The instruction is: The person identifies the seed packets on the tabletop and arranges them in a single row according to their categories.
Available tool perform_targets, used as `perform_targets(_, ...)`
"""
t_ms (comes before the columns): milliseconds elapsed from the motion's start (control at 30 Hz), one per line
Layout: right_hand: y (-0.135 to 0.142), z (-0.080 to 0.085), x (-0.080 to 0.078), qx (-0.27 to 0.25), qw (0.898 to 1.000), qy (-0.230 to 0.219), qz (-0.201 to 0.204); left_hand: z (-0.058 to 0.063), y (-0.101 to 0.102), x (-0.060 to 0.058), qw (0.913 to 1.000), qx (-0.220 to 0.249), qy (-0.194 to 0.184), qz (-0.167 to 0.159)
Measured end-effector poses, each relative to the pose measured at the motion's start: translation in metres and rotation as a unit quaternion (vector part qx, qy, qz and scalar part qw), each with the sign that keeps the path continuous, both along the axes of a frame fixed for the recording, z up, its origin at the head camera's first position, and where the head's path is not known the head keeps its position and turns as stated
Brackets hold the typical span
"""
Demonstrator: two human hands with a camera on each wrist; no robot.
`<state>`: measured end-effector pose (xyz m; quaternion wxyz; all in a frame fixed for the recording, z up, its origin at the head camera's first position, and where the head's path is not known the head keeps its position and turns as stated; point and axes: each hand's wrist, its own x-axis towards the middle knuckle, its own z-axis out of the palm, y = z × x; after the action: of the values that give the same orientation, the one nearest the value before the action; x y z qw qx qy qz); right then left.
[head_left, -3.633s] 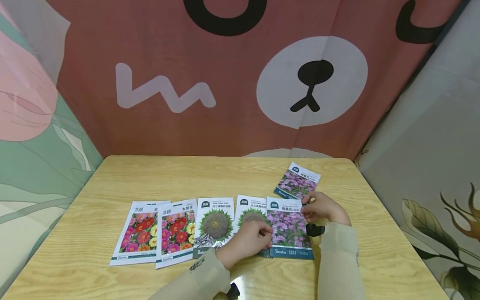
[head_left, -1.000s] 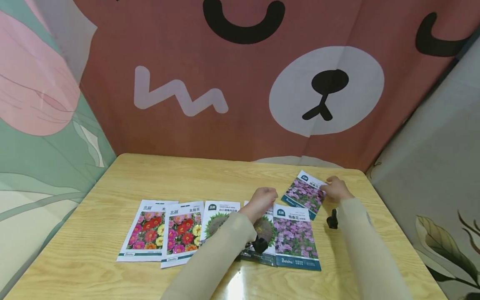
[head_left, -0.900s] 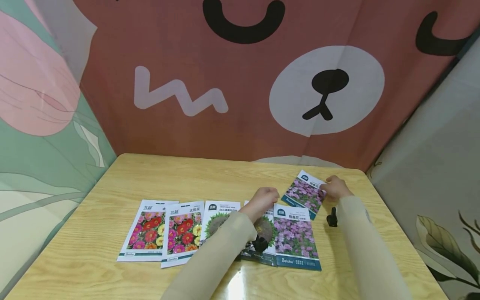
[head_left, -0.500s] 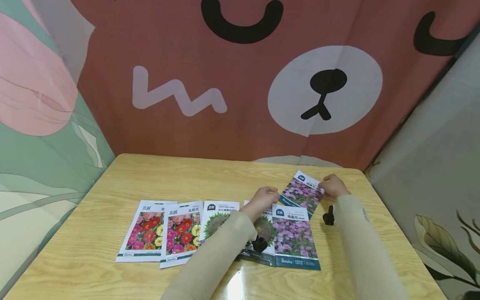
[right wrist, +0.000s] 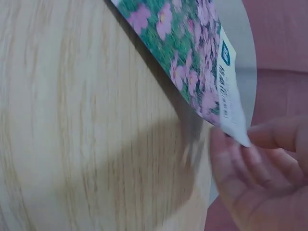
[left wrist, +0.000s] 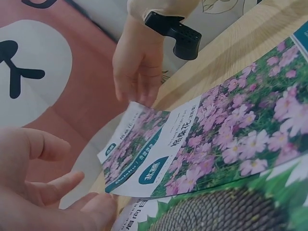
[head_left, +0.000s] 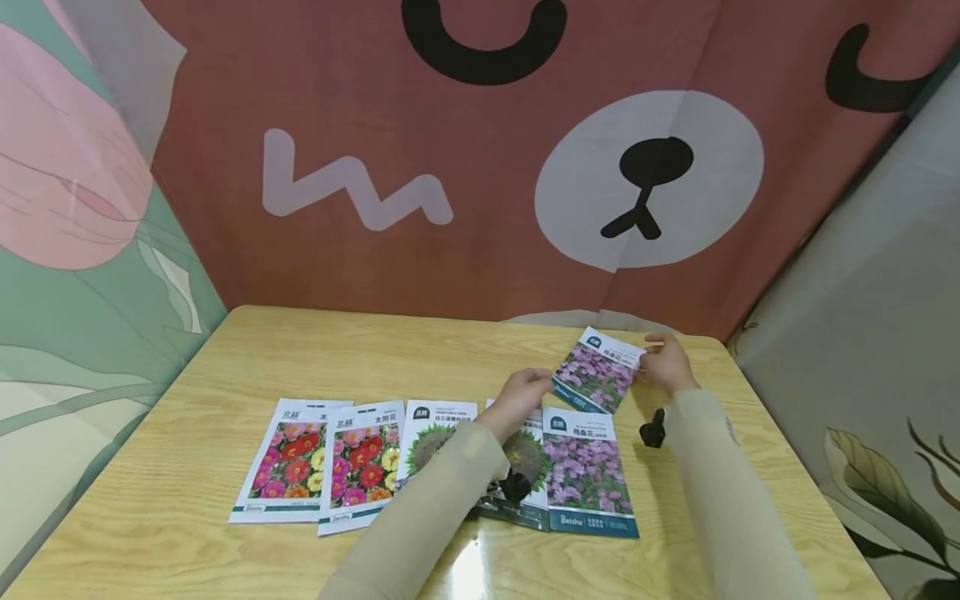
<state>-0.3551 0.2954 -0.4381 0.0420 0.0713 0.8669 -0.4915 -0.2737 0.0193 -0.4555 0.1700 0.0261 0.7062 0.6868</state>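
Observation:
My right hand (head_left: 666,365) pinches the top right corner of a seed packet (head_left: 596,372) with purple flowers; in the right wrist view thumb and fingers lie on either side of that corner (right wrist: 236,132). The packet's near side is tilted up off the wood, with a shadow beneath. My left hand (head_left: 519,402) hovers over a sunflower seed packet (head_left: 528,462), fingers loosely bent and parted, fingertips right by the lower left corner of the pinched packet. A second purple flower packet (head_left: 588,475) lies flat in front, overlapping the sunflower one's right edge.
Farther left in the row lie another sunflower packet (head_left: 431,442), partly behind my left sleeve, and two overlapping packets of red and yellow flowers (head_left: 365,467). The wooden table (head_left: 337,350) meets a bear-print cloth (head_left: 450,275) along its back edge.
Earlier my hands were at the front purple packet. My right hand then took the back one by its corner; over the last half second that packet has risen and shifted slightly away and left.

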Motion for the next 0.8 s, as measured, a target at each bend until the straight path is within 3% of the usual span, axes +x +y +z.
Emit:
perform_targets(300, -0.017, 0.008, -0.002, -0.031, 0.986, 0.156, -0.055, -0.005, 0.002, -0.009, 0.9932, 0.086, 0.022, 0.076)
perform_targets(433, -0.022, 0.016, -0.001, -0.049, 0.981, 0.173, -0.065, -0.001, 0.004, -0.008, 0.9844, 0.143, 0.009, 0.102)
perform_targets(667, -0.03, 0.035, 0.006, -0.114, 0.974, 0.178, -0.082, 0.005, 0.008, -0.005, 0.9598, 0.243, -0.021, 0.139)
perform_targets(800, -0.03, 0.042, 0.009, -0.129, 0.971, 0.186, -0.074, 0.007, 0.008, -0.003, 0.9608, 0.239, -0.01, 0.141)
